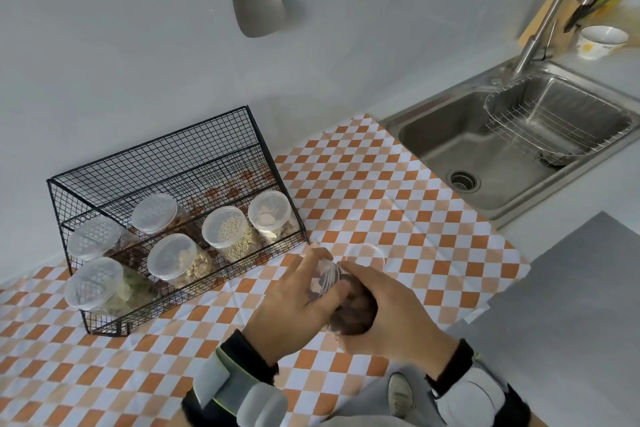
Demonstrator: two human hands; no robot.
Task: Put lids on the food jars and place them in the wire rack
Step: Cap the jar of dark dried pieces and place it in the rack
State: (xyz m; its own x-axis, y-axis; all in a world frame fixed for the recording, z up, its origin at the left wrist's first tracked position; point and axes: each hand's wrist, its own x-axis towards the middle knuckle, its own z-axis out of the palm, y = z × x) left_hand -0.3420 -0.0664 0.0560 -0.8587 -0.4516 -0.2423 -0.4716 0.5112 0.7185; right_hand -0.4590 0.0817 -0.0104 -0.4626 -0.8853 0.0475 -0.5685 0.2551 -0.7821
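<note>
clear round plastic jar [349, 305] between both hands' fingers [332, 289]

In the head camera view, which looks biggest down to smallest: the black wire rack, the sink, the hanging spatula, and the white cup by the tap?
1. Black wire rack and sink: about alike in the picture, too close to rank.
2. Hanging spatula.
3. White cup, smallest, though it stands farthest from the camera.
</note>
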